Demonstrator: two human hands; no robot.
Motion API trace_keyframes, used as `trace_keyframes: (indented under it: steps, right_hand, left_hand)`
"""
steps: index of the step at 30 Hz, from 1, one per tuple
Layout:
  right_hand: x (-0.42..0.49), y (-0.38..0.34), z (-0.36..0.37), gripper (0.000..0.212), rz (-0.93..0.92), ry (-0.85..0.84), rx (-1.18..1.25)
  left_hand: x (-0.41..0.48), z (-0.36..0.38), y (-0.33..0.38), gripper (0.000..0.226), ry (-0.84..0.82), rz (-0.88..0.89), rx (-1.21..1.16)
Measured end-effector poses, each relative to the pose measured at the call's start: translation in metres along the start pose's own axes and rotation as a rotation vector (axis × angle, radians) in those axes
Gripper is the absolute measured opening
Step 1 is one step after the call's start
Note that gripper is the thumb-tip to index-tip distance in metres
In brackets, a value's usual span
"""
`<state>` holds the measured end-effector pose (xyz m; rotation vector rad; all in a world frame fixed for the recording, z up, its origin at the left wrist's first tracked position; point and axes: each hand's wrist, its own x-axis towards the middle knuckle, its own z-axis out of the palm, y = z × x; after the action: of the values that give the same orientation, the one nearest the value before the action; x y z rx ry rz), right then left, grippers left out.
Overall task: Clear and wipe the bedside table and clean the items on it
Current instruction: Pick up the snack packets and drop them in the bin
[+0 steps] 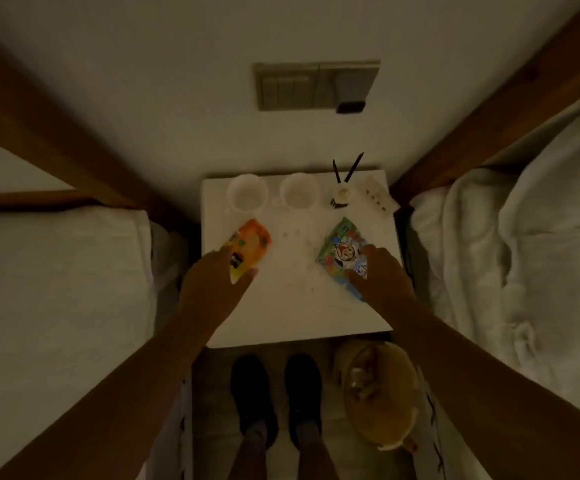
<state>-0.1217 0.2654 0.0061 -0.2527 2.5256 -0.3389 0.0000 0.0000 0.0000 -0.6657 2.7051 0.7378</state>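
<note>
A white bedside table point(292, 306) stands between two beds. An orange snack packet point(250, 242) lies at its left, and my left hand point(212, 282) closes thumb and fingers around its near end. A green and blue snack packet point(342, 251) lies at the right, with my right hand point(382, 275) pinching its near edge. Along the back stand two white cups, the left cup point(247, 195) and the right cup point(299, 194), a small reed diffuser bottle point(342, 195) with dark sticks, and a white power strip point(380, 199). Crumbs point(302, 237) dot the middle.
Beds with white bedding flank the table, the left bed point(56, 271) and the right bed point(524, 237), with wooden headboards. A bin with a liner point(378, 393) stands on the floor at the right of my feet point(278, 400). A switch panel point(316, 86) is on the wall.
</note>
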Motion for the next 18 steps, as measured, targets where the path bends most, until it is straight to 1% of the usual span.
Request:
trace_keyframes:
  steps: [2, 5, 8, 10, 12, 14, 16, 18]
  right_hand:
    - [0.016, 0.009, 0.012, 0.063, 0.015, 0.057, 0.039]
    - [0.04, 0.024, 0.033, 0.078, 0.033, 0.104, 0.039]
    - [0.057, 0.035, 0.054, 0.097, 0.068, 0.115, -0.019]
    - [0.062, 0.04, 0.066, 0.102, 0.098, 0.139, -0.057]
    - [0.066, 0.043, 0.075, 0.101, 0.1, 0.193, -0.087]
    - [0.067, 0.045, 0.08, 0.096, 0.097, 0.228, -0.104]
    - [0.071, 0.048, 0.081, 0.087, 0.096, 0.265, -0.077]
    - [0.074, 0.051, 0.081, 0.075, 0.109, 0.302, -0.001]
  left_hand:
    - [0.013, 0.019, -0.009, 0.059, 0.018, -0.032, -0.041]
    - [0.033, 0.04, -0.02, 0.054, 0.061, -0.047, -0.082]
    - [0.053, 0.059, -0.03, 0.062, 0.104, -0.055, -0.064]
    - [0.062, 0.067, -0.034, 0.069, 0.105, -0.067, -0.045]
    - [0.068, 0.075, -0.038, 0.069, 0.133, -0.061, -0.022]
    - [0.068, 0.081, -0.041, 0.064, 0.154, -0.063, 0.023]
    - [0.071, 0.084, -0.043, 0.06, 0.146, -0.058, 0.114]
    - [0.074, 0.085, -0.044, 0.057, 0.134, -0.074, 0.196]
